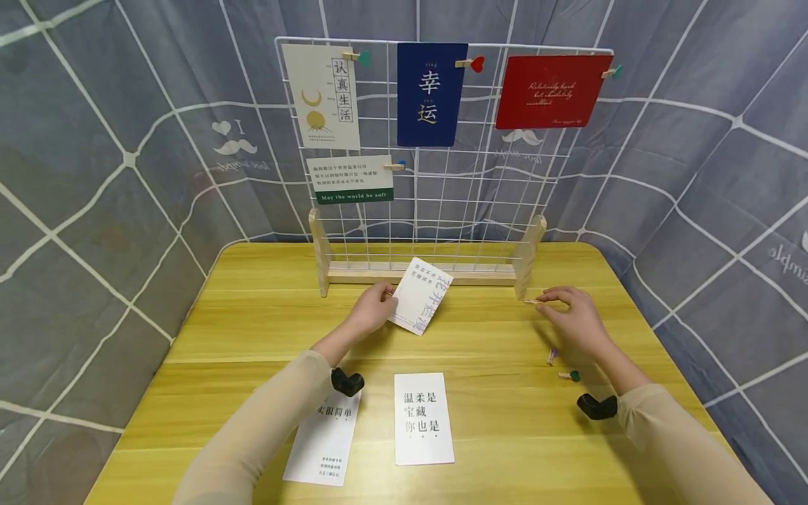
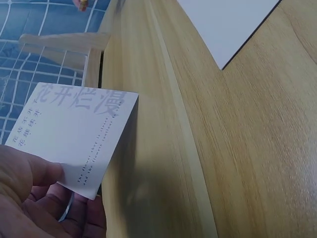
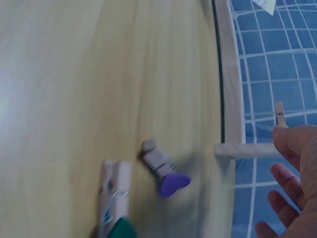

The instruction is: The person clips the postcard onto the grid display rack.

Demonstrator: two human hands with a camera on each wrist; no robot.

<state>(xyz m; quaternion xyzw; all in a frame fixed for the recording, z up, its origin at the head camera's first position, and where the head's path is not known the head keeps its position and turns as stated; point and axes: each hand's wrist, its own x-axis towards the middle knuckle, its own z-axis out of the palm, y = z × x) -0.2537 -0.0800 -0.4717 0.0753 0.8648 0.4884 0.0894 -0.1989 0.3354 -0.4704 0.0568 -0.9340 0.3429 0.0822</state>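
Above the table, my left hand [image 1: 372, 308] pinches a white card [image 1: 419, 296] with purple lettering by its lower left edge. The left wrist view shows the thumb [image 2: 47, 171] on the card's face and the fingers behind it. My right hand [image 1: 573, 315] pinches a small wooden clothespin [image 3: 280, 114] between thumb and index finger, near the rack's right foot; its other fingers are loosely bent. Below that hand lie a clothespin with a purple heart [image 3: 173, 183] and one with a green heart [image 1: 570, 376].
A white wire grid rack [image 1: 467, 203] stands at the back on wooden feet. Clipped to it are a cream card [image 1: 322, 98], a blue card [image 1: 432, 95], a red card [image 1: 554, 91] and a green-and-white card [image 1: 350, 179]. Two white cards [image 1: 424, 421] lie in front, one partly under my left sleeve.
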